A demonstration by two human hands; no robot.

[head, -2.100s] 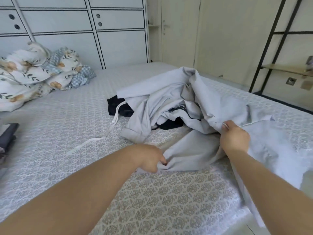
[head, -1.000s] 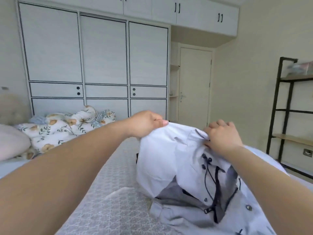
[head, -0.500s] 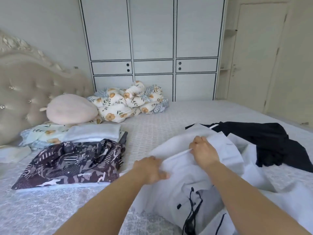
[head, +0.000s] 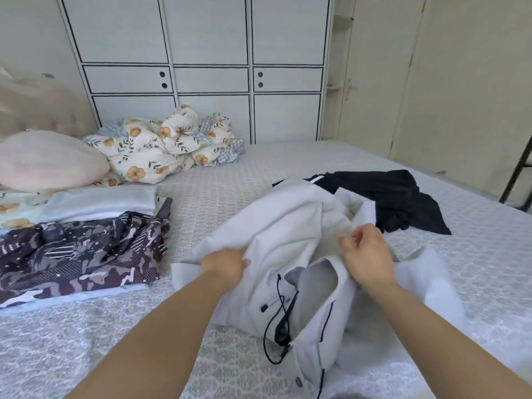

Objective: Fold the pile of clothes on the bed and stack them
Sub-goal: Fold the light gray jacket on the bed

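Note:
A crumpled white garment (head: 282, 226) with black cords and buttons lies on the bed (head: 224, 191) in front of me. My left hand (head: 226, 264) grips a fold of it near its left side. Just above the garment's middle hovers my right hand (head: 367, 254), fingers loosely spread and holding nothing. A black garment (head: 394, 197) lies unfolded behind the white one, to the right. At the left sits a dark patterned folded piece (head: 77, 251), with a pale blue folded piece (head: 100, 203) behind it.
A floral duvet (head: 167, 145) is bunched at the bed's far side below the white wardrobe (head: 201, 67). A pink pillow (head: 49, 159) rests at the far left. A black shelf frame (head: 518, 171) stands past the bed's right edge.
The white garment, held up a second ago, has come down onto the bed. My right hand has let go of the fabric and lifted slightly. My view has dropped toward the bed.

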